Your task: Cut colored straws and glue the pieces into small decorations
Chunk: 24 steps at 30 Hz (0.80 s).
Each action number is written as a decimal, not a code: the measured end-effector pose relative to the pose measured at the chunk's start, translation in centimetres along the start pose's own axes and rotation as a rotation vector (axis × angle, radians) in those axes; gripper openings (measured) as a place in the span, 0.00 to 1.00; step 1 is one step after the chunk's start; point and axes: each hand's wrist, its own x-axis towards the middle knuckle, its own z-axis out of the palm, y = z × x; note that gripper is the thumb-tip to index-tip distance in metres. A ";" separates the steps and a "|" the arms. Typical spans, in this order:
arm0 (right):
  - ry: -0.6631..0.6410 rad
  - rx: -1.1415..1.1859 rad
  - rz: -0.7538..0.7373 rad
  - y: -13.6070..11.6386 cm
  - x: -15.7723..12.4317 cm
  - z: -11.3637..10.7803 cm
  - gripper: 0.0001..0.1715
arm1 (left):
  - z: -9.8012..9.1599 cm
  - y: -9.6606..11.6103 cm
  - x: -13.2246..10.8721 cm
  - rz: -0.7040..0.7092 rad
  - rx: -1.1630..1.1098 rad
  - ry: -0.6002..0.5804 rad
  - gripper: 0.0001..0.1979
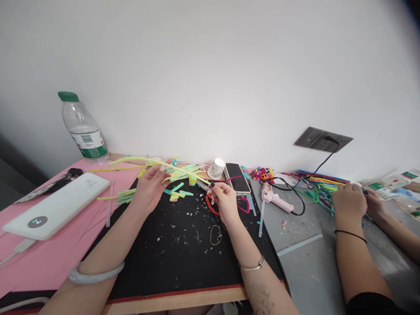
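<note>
A long pale-yellow pipe cleaner stretches above the black mat, with its far end curving off to the left. My left hand has closed fingers around its middle part. At its right end, my right hand pinches it between thumb and fingers. Just behind and below my right hand is a red-handled cutting tool with a metal head; whether my fingers touch it is hidden. Bundles of yellow and green pipe cleaners lie beyond my hands, with short cut green pieces in front of them.
On the left are pink sheets, a white power bank and a bottle. Behind stand a paper cup and a phone. A corded glue gun lies right. Another person's hands work at far right.
</note>
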 end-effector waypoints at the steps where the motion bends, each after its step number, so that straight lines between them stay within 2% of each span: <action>1: 0.016 0.001 0.004 0.0 0.0 0.0 0.13 | 0.0 0.0 0.0 -0.001 0.020 0.000 0.11; 6: 0.085 0.039 -0.031 -0.2 0.1 -0.3 0.13 | -0.4 -0.5 0.1 -0.052 0.076 -0.025 0.13; 12: 0.198 0.056 -0.087 -0.2 0.3 -0.6 0.14 | -0.5 -1.0 0.0 -0.092 0.128 0.065 0.15; 15: 0.230 0.062 -0.107 -0.2 0.3 -0.8 0.14 | -0.3 -0.9 -0.2 -0.118 0.226 0.061 0.16; 20: 0.236 0.045 -0.126 -0.3 0.3 -0.8 0.13 | -0.1 -1.0 -0.5 -0.126 0.313 -0.016 0.16; 24: 0.196 0.016 -0.110 -0.2 0.3 -0.6 0.13 | -0.1 -1.1 -0.5 -0.126 0.301 -0.029 0.16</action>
